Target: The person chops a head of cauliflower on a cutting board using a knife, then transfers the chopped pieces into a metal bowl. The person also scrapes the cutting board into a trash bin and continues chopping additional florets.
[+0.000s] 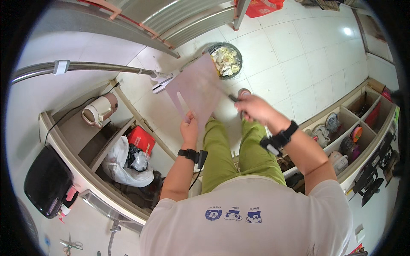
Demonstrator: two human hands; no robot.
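Observation:
My left hand (189,129) grips a pale pinkish cutting board (197,86) by the edge beside its long handle slot. The board is tilted out over the floor, and its far corner reaches the near side of a round waste bin (241,65). Pale yellowish scraps (226,59) fill the lined bin. In my right hand (254,108) is a knife, held by its black handle (233,97). Its blade is motion-blurred and points towards the board; whether it touches the surface I cannot tell.
A mop-like floor tool (165,81) leans at the left, close to the board. Open cabinets hold a cream kettle-like appliance (101,108), a white plastic bag (141,177) and a red box (141,140). Divided compartments (339,128) with small kitchen items run along the right. A metal rack (189,19) stands ahead.

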